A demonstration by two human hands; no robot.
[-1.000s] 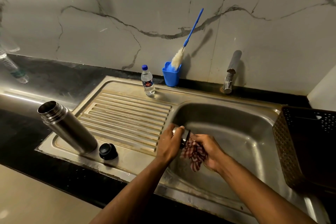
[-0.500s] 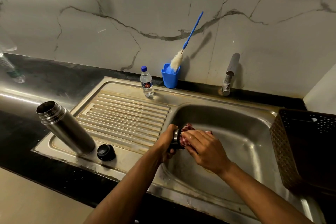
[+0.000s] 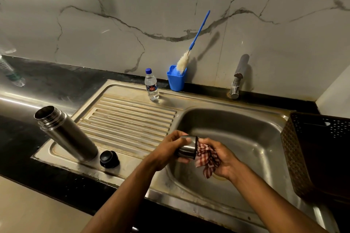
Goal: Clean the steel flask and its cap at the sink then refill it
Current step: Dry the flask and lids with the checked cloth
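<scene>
The steel cap (image 3: 186, 150) lies on its side over the left edge of the sink (image 3: 246, 128) basin, gripped in the left hand (image 3: 171, 150), whose fingers curl over its top and under its body. Its open, dark-rimmed mouth faces right, toward a red-and-white checked cloth (image 3: 207, 158). The right hand (image 3: 220, 157) clutches that cloth bunched in its fingers, touching the cap's rim; one end of the cloth hangs down below the hand. Whether any of the cloth reaches inside the cap cannot be told.

The flask (image 3: 65, 134) stands open on the near left corner of the drainboard (image 3: 128, 119), its threaded mouth uncovered; it looks tilted to the left in this wide view. Just beside its base on the right sits a black stopper (image 3: 109, 159).

At the back edge of the drainboard a small plastic water bottle (image 3: 151, 85) with a blue lid stands upright. Just to its right a blue cup (image 3: 176, 79) holds a bottle brush (image 3: 191, 49), bristles down in the cup and blue handle leaning up to the right against the marble wall (image 3: 170, 5). Farther right a steel tap (image 3: 237, 77) rises behind the basin.

A dark perforated basket (image 3: 318, 153) sits at the sink's right end. The sink is set in a black table (image 3: 37, 85), and another clear bottle (image 3: 10, 73) lies at its far left edge, partly cut off.
</scene>
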